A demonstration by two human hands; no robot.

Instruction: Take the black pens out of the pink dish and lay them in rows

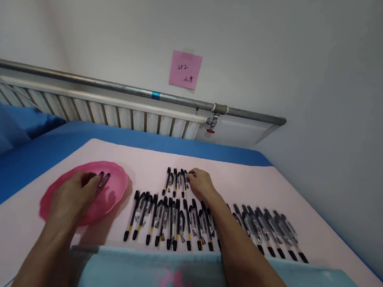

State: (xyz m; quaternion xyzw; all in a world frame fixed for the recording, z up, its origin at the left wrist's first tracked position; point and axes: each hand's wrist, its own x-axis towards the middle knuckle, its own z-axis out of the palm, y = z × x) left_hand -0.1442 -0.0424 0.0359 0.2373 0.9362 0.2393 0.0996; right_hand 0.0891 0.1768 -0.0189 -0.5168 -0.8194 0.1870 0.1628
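Observation:
My left hand (76, 193) is over the pink plate (118, 195), its fingers curled against two dark-tipped, clear pen parts (103, 182). How firmly they are gripped is partly hidden by the hand. At the far side of the table, my right hand (201, 182) has its fingertips pinched together at the right end of a short row of pens (175, 182). What those fingertips hold, if anything, is hidden. Nearer to me runs a long row of black pen pieces (172, 224), with slim refills, clear barrels and small metal tips side by side. My right forearm crosses over this row.
A pale pink mat (241, 183) covers the blue table (165, 145). Behind stand a white radiator (127, 117) and a metal pipe (116, 86) with a red valve (210, 131). A pink note (185, 70) is stuck on the wall. Light-blue cloth (128, 271) lies at the near edge.

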